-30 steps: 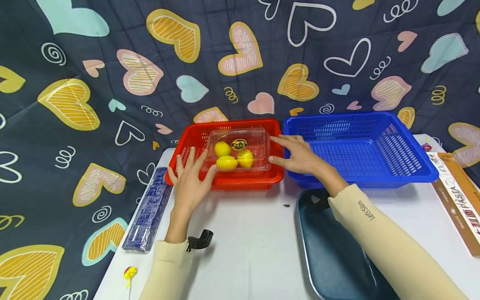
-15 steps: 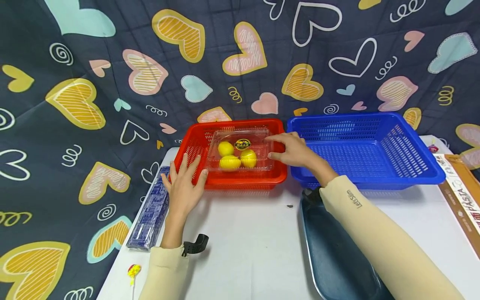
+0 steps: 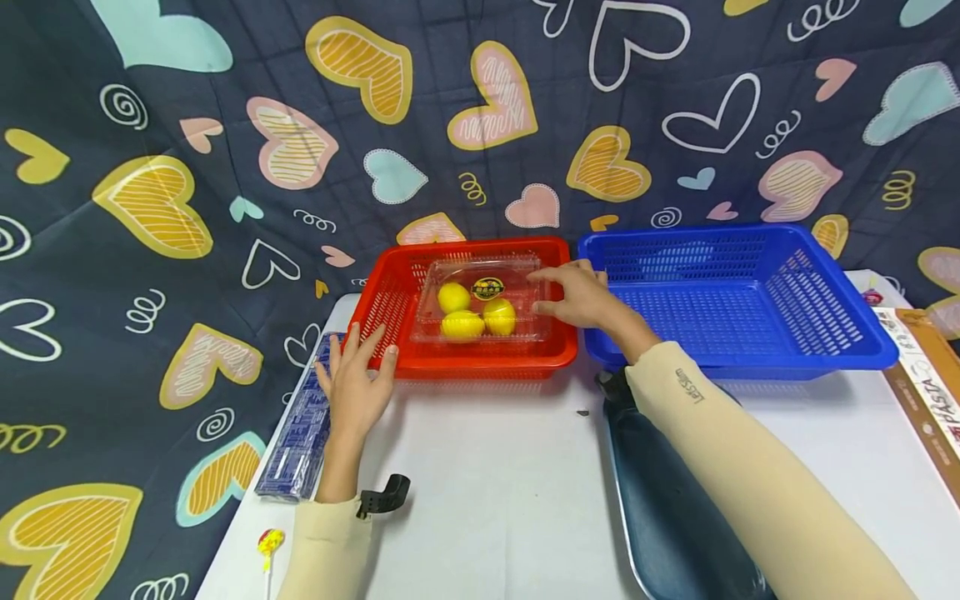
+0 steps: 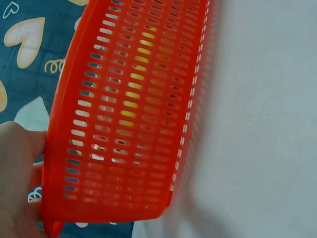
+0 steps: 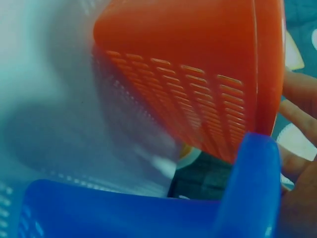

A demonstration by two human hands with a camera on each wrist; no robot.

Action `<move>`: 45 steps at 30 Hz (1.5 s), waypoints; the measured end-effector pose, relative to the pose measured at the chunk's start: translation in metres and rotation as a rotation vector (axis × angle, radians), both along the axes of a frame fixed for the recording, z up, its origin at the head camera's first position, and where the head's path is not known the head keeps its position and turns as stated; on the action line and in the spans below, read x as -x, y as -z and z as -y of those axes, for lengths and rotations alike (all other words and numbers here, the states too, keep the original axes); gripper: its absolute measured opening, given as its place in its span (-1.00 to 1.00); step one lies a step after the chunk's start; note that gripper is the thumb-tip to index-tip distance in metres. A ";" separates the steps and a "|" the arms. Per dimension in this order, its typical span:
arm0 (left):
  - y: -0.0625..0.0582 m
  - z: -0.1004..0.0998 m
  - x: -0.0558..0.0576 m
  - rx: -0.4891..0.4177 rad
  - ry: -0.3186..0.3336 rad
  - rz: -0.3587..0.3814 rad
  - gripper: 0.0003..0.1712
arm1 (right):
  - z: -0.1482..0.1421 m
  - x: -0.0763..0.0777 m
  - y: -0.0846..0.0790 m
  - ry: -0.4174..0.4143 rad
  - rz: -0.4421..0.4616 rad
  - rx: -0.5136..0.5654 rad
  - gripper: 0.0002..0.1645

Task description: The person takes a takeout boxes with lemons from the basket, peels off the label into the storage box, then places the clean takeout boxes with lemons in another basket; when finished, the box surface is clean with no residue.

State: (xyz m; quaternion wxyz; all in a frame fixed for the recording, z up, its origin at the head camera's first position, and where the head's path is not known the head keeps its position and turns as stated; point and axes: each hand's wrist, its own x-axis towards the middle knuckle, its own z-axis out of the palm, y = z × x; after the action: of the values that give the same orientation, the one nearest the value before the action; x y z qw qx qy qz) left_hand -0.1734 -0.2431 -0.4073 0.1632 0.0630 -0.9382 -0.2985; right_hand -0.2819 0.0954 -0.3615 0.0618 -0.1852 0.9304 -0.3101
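Observation:
A clear plastic fruit box [image 3: 517,265] with a dark label sits inside the red basket [image 3: 480,367], with three lemons [image 3: 462,326] inside it. My right hand [image 3: 581,293] reaches over the basket's right rim; its thumb and fingers overlap the box's right end, a gap showing between them. Whether they touch the box I cannot tell. At the front left corner of the basket is my left hand [image 3: 358,387], fingers spread and nothing held. The left wrist view has its thumb [image 4: 32,144] by the red rim, some fingers hidden behind it.
Right of the red basket stands a blue basket [image 3: 690,362]. A dark tray [image 3: 667,508] lies below the right forearm. At the left are a long blue packet [image 3: 296,450] and a lollipop [image 3: 270,542]; a pasta box [image 3: 930,392] lies far right. Patterned cloth [image 3: 480,175] hangs behind.
My left hand has drawn back left and toward me, away from the box. My right hand has moved left over the box's right end. The view has shifted slightly.

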 end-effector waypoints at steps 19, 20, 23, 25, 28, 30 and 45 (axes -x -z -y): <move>0.012 0.008 -0.002 -0.088 -0.040 -0.073 -0.52 | 0.008 0.006 -0.002 0.022 0.052 -0.063 -0.35; 0.013 0.007 -0.001 -0.089 -0.041 -0.077 -0.52 | 0.008 0.006 -0.002 0.020 0.051 -0.065 -0.35; 0.015 0.007 0.000 -0.089 -0.045 -0.090 -0.52 | 0.008 0.006 -0.003 0.006 0.049 -0.073 -0.34; 0.016 0.007 0.000 -0.090 -0.045 -0.095 -0.51 | 0.009 0.006 -0.004 -0.006 0.044 -0.078 -0.34; 0.016 0.007 -0.001 -0.092 -0.045 -0.100 -0.51 | 0.011 0.007 -0.005 -0.023 0.045 -0.084 -0.33; 0.015 0.006 -0.002 -0.092 -0.046 -0.099 -0.52 | 0.012 0.008 -0.006 -0.033 0.050 -0.088 -0.33; 0.015 0.007 -0.002 -0.098 -0.041 -0.082 -0.53 | 0.032 0.016 -0.017 -0.083 0.111 -0.087 -0.33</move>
State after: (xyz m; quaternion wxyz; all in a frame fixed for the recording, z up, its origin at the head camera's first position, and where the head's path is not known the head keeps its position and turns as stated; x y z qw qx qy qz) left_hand -0.1710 -0.2503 -0.4224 0.2041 0.0779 -0.9135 -0.3432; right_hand -0.2977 0.0639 -0.3444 0.1340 -0.2032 0.9297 -0.2766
